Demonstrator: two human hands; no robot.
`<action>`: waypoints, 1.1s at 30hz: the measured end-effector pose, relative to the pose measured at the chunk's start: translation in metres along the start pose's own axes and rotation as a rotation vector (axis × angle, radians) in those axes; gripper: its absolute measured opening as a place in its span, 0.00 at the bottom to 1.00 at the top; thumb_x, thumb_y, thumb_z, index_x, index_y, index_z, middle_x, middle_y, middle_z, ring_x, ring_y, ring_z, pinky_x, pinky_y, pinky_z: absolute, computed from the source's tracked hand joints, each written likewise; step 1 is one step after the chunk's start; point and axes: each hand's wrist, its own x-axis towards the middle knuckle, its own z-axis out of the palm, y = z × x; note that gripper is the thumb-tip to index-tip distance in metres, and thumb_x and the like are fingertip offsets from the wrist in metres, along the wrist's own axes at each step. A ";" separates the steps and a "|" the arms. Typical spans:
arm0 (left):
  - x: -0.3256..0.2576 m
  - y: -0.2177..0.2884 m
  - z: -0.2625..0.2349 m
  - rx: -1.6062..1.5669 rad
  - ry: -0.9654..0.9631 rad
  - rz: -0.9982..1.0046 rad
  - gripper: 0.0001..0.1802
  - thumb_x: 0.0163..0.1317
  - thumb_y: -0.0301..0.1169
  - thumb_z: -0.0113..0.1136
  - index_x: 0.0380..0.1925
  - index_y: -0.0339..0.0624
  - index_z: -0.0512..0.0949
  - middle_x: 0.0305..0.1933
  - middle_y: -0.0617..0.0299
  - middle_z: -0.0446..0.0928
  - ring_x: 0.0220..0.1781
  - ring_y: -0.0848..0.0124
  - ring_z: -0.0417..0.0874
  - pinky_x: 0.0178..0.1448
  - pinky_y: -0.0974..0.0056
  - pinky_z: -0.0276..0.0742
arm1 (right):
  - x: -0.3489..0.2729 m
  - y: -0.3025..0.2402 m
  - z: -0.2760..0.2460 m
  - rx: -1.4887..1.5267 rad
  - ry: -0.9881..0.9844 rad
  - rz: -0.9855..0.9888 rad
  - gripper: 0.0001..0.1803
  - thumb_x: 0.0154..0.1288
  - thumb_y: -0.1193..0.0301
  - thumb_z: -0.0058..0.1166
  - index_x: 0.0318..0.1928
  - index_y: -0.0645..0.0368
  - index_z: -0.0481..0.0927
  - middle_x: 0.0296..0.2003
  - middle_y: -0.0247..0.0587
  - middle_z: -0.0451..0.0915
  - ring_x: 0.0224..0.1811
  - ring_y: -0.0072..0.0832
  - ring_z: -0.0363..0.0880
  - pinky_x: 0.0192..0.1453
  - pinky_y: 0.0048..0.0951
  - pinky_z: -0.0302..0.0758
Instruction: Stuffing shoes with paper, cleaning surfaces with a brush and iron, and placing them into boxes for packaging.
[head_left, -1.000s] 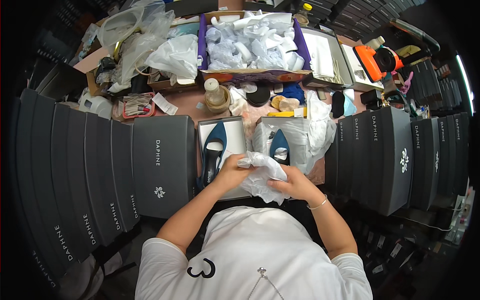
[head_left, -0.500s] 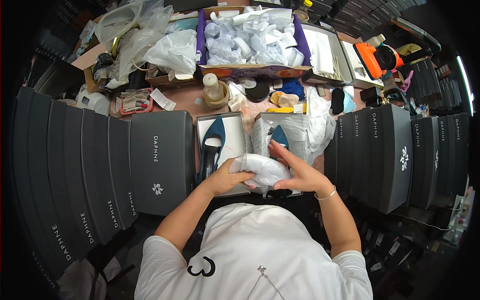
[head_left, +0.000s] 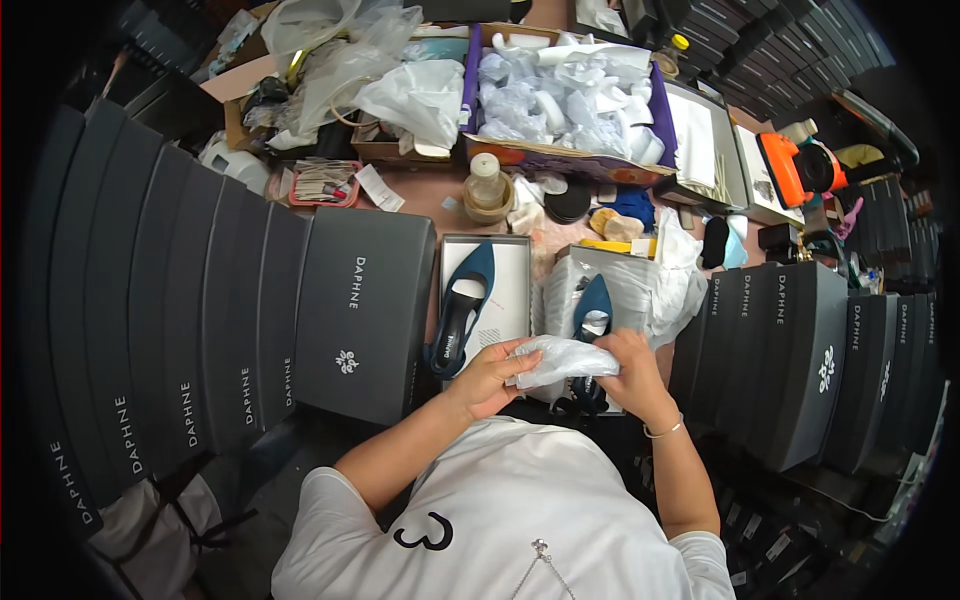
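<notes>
- Compared with a second ago, the wad of white tissue paper [head_left: 562, 358] is pressed into a tighter, longer roll, and both hands are drawn slightly lower and closer to the body.
- The wad is held above the near edge of the worktop, in front of the chest, between the two hands.
- The left hand [head_left: 487, 375] is closed around the left end of the wad, fingers curled over it.
- The right hand [head_left: 628, 368] is pinched on the right end, thumb and fingers pressed together on the paper.
- Just beyond the wad, one dark blue pointed shoe [head_left: 591, 318] is seen lying on crumpled wrapping paper [head_left: 640, 285], partly hidden by the hands.
- A second blue shoe [head_left: 462, 305] is laid in an open shoe box [head_left: 512, 290] to the left of it; whether it is already stuffed cannot be told.
- Judged from this, the shaping of the wad is nearly done, while its placing in a shoe is not yet done.
- A closed dark grey box lid [head_left: 365, 315] is set at the left of the open box.
- At the far edge, a purple-walled carton [head_left: 660, 110] filled with more crumpled tissue is found.
- Rows of dark grey boxes [head_left: 160, 300] are stacked along both sides.
</notes>
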 end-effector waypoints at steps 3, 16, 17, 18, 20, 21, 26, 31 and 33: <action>-0.012 -0.016 0.008 0.017 -0.046 0.115 0.18 0.67 0.27 0.56 0.56 0.40 0.71 0.51 0.64 0.76 0.53 0.74 0.77 0.57 0.68 0.72 | -0.009 0.008 0.037 1.009 0.111 0.203 0.11 0.56 0.71 0.58 0.39 0.61 0.77 0.37 0.38 0.75 0.45 0.30 0.75 0.52 0.34 0.70; -0.022 -0.049 -0.026 0.689 0.461 0.678 0.13 0.59 0.24 0.64 0.43 0.34 0.76 0.40 0.60 0.77 0.44 0.76 0.77 0.48 0.72 0.73 | 0.004 -0.062 0.067 0.489 -0.099 0.011 0.40 0.62 0.62 0.61 0.70 0.60 0.57 0.71 0.59 0.50 0.73 0.50 0.50 0.73 0.41 0.54; -0.021 -0.051 -0.007 0.244 0.418 0.540 0.13 0.61 0.22 0.61 0.46 0.35 0.75 0.43 0.58 0.76 0.45 0.74 0.77 0.49 0.70 0.74 | 0.006 -0.058 0.082 0.484 -0.060 0.009 0.42 0.62 0.61 0.60 0.70 0.62 0.55 0.69 0.60 0.52 0.72 0.50 0.52 0.73 0.41 0.53; -0.026 -0.045 0.003 0.176 0.354 0.523 0.13 0.63 0.23 0.59 0.47 0.35 0.75 0.45 0.57 0.76 0.46 0.74 0.77 0.49 0.69 0.74 | 0.006 -0.053 0.092 0.554 -0.058 -0.002 0.43 0.62 0.62 0.61 0.70 0.64 0.54 0.69 0.61 0.53 0.72 0.51 0.53 0.73 0.41 0.53; -0.040 -0.027 0.003 0.122 0.245 0.490 0.15 0.64 0.23 0.56 0.51 0.36 0.74 0.48 0.55 0.76 0.50 0.71 0.77 0.51 0.66 0.75 | 0.010 -0.040 0.093 0.585 -0.097 -0.055 0.43 0.62 0.63 0.60 0.70 0.68 0.53 0.68 0.63 0.55 0.71 0.51 0.55 0.72 0.39 0.55; -0.050 -0.018 -0.001 0.137 0.202 0.454 0.17 0.64 0.23 0.56 0.53 0.37 0.73 0.49 0.54 0.76 0.51 0.69 0.77 0.53 0.65 0.75 | 0.019 -0.039 0.083 0.590 -0.186 -0.089 0.42 0.62 0.66 0.59 0.70 0.66 0.53 0.65 0.63 0.61 0.68 0.50 0.62 0.69 0.37 0.61; -0.040 0.002 -0.049 1.567 0.741 0.926 0.25 0.62 0.28 0.55 0.59 0.33 0.67 0.57 0.45 0.72 0.55 0.48 0.75 0.60 0.54 0.70 | 0.100 -0.038 0.077 0.599 -0.267 0.232 0.20 0.61 0.68 0.58 0.51 0.60 0.70 0.47 0.53 0.78 0.45 0.40 0.81 0.47 0.33 0.76; -0.012 0.004 -0.053 1.410 0.754 0.588 0.28 0.63 0.35 0.57 0.61 0.32 0.66 0.62 0.42 0.67 0.60 0.44 0.71 0.63 0.51 0.67 | 0.161 0.000 0.162 -0.093 -0.135 -0.062 0.20 0.56 0.65 0.61 0.45 0.59 0.71 0.38 0.50 0.77 0.35 0.48 0.81 0.36 0.42 0.78; -0.002 -0.005 -0.058 1.344 0.811 0.656 0.30 0.63 0.37 0.57 0.61 0.31 0.64 0.63 0.39 0.65 0.64 0.44 0.68 0.66 0.52 0.65 | 0.164 0.006 0.181 -0.211 -0.174 -0.028 0.20 0.54 0.65 0.62 0.43 0.58 0.70 0.36 0.48 0.76 0.33 0.50 0.80 0.34 0.46 0.78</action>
